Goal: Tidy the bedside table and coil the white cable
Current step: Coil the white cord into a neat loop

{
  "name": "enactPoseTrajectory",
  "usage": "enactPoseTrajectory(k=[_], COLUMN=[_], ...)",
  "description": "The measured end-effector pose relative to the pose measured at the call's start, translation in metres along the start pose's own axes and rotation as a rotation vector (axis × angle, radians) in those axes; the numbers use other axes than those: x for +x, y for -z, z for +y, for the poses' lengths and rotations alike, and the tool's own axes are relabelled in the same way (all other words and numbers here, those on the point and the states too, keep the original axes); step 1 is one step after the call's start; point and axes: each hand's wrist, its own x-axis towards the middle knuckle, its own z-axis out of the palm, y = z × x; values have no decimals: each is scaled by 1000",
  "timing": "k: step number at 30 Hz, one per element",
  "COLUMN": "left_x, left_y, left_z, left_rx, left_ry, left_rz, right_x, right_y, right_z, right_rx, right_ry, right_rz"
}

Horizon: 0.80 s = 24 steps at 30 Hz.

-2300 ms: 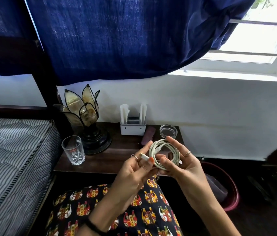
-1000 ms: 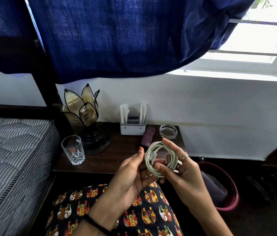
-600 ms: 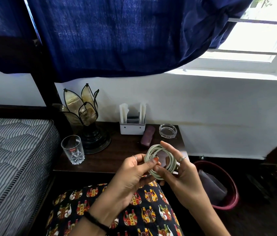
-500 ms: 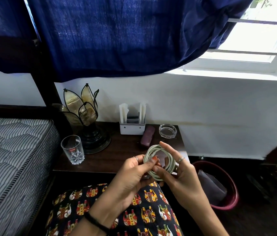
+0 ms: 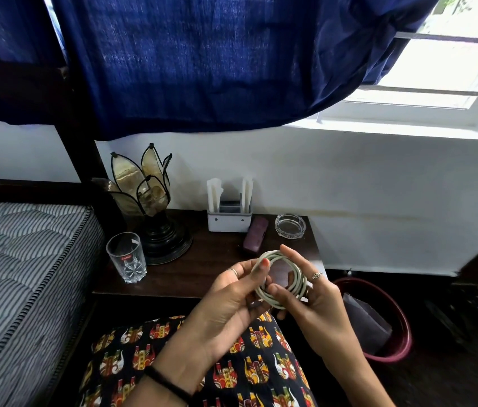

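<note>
- White cable [image 5: 296, 284], wound into a round coil, sits at lower centre of the frame, held above the front edge of the bedside table [image 5: 202, 259].
- Left hand [image 5: 231, 301]: thumb and fingers pinch the left side of the coil.
- Right hand [image 5: 317, 304]: thumb and curled fingers grasp the right and lower side of the coil.
- On the table, left to right: glass [image 5: 126, 257], petal-shaped lamp [image 5: 149, 201], white holder [image 5: 229, 212], dark case [image 5: 256, 237], ashtray [image 5: 290, 226].
- Red bin [image 5: 378, 318] stands on the floor at lower right.
</note>
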Motion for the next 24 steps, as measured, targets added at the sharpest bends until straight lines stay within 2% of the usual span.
enactPoseTrajectory(k=[7,10,13,15,21,24], left_x=[6,9,10,11,13,13], left_y=[4,7,8,8,10,11], left_z=[-9,-13,-16,-16,-17,-18], left_rx=[433,693,844,859,634,615], left_ry=[-197,-277,-366,-388,-271,-265], left_rz=[108,169,236,256,222,219], right_x=[1,0,-1,0,1,2], right_y=[1,0,0,1,4,5], right_z=[6,6,9,12,15,18], right_rx=[-157,-193,-185,-168,-73,-45], right_ry=[47,58,41,22,-43,-81], right_rz=[25,29,27,27,-3,-29])
